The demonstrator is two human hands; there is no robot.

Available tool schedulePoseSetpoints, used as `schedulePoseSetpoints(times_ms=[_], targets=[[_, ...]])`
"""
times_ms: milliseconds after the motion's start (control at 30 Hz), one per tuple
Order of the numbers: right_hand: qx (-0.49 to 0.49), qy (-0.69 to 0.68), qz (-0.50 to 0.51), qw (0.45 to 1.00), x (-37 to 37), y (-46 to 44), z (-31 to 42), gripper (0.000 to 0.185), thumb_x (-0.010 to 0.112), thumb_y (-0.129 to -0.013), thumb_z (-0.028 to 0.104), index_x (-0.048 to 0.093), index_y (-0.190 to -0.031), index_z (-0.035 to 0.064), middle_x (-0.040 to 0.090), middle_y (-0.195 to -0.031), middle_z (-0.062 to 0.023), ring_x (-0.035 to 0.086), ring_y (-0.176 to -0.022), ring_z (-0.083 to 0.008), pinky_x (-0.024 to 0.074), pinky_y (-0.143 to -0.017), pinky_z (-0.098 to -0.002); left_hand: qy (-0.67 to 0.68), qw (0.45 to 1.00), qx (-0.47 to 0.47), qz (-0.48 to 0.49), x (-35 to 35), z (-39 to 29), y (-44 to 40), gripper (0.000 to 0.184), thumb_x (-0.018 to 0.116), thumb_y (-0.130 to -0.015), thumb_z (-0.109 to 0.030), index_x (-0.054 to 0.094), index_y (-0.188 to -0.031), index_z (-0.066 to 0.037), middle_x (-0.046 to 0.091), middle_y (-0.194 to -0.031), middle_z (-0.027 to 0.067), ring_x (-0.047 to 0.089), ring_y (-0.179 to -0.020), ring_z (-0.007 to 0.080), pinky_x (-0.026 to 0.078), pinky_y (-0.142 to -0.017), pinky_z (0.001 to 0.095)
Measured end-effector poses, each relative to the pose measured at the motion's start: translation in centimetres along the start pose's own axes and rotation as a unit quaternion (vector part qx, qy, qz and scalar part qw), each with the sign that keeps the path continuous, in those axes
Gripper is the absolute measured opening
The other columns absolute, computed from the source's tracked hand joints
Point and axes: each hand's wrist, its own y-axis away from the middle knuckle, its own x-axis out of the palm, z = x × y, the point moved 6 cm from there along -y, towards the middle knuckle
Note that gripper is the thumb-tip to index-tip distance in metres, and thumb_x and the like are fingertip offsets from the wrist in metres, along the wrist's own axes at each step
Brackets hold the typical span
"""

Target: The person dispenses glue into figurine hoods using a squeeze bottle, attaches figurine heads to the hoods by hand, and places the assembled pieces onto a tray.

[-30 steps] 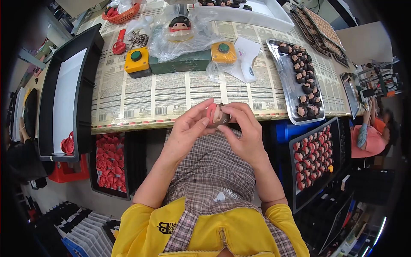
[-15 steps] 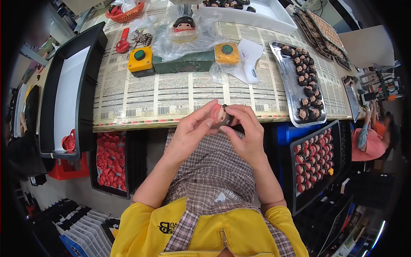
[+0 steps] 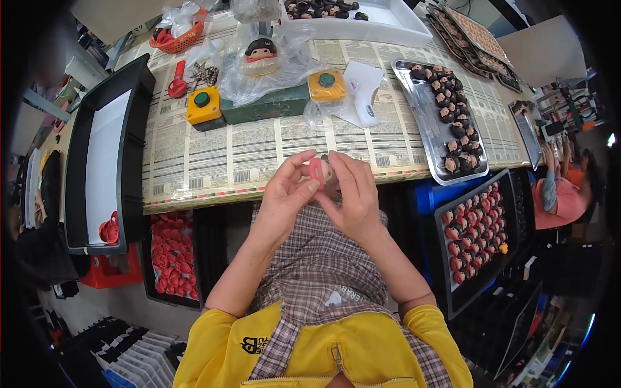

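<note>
Over the table's front edge, my left hand [image 3: 283, 197] pinches a red ring-shaped part [image 3: 315, 171] between thumb and fingers. My right hand [image 3: 356, 197] is closed around a small doll head [image 3: 327, 172] with dark hair and a pale face, mostly covered by the fingers. The red part touches the head on its left side; how firmly they are joined I cannot tell. Behind my hands, a similar doll head [image 3: 261, 50] with a red lower rim sits in a plastic-wrapped fixture on a green base [image 3: 265, 107].
Yellow boxes with green buttons [image 3: 202, 100] [image 3: 327, 79] flank the fixture. A metal tray [image 3: 438, 171] of doll heads lies right, a black bin [image 3: 76, 161] with red parts left. Below are a crate of red parts [image 3: 173, 255] and a tray of red-rimmed heads [image 3: 475, 233]. A co-worker [image 3: 559, 194] sits far right.
The camera view has turned slightly, shifting the table. My right hand's fingers have straightened and now cover more of the doll head, which has turned within my hands.
</note>
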Motion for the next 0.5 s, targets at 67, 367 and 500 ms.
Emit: schedulePoseSetpoints(times_ms=[67,367,500], targets=[[-0.011,0.025,-0.017,0.999,0.1,-0.1,0.1,0.067,0.078,-0.068,0.011,0.050,-0.126,-0.0068,0.055,-0.118,-0.0215,0.056,-0.096,-0.0363,0.0477,-0.081,-0.0424,-0.008,1.000,0.004,0.000,-0.1,-0.2,-0.2,0.051,0.059,-0.093,-0.004,0.038,-0.139,-0.002,0.058,-0.119,0.0122,0.059,-0.108,0.0181,0.051,-0.092,0.0319],[-0.080,0.002,0.009,0.997,-0.3,-2.0,1.5,0.054,0.071,-0.068,0.007,0.053,-0.115,-0.0112,0.056,-0.105,-0.0223,0.055,-0.091,-0.0365,0.0474,-0.080,-0.0421,0.053,0.994,-0.075,0.056,-1.3,-0.1,-0.7,0.052,0.061,-0.093,-0.012,0.039,-0.139,0.002,0.059,-0.122,0.0121,0.062,-0.107,0.0195,0.055,-0.090,0.0341],[-0.086,-0.032,0.058,0.994,1.4,-3.5,1.9,0.053,0.072,-0.070,0.010,0.053,-0.117,-0.0084,0.056,-0.107,-0.0200,0.055,-0.095,-0.0347,0.0469,-0.083,-0.0414,0.067,0.989,-0.090,0.096,-3.7,-0.7,-1.5,0.055,0.062,-0.093,-0.014,0.038,-0.139,0.002,0.058,-0.122,0.0131,0.062,-0.106,0.0208,0.056,-0.088,0.0365]])
